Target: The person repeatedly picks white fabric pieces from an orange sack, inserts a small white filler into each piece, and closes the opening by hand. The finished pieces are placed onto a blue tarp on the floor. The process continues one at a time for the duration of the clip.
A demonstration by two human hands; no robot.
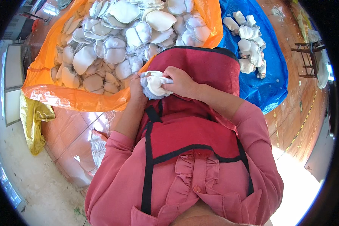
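Observation:
Over my lap, both hands grip a white padded fabric piece (153, 88) with fluffy grey-white edges. My left hand (136, 87) is closed round its left side, with most of the fingers hidden. From the right, my right hand (180, 83) pinches a fold of the same piece between thumb and fingers. Just beyond, a large open orange sheet bag (75, 97) holds a heap of similar rounded white padded pieces (115, 51). To the right, bundled white pieces (248, 45) lie in rows on a blue plastic sheet (267, 84).
A dark red apron (199, 64) with black edging covers my lap. On the left are a crumpled yellow sack (34, 116) and a white plastic bag (98, 147) on the tiled floor (66, 128). A wooden stool (309, 60) stands at the far right.

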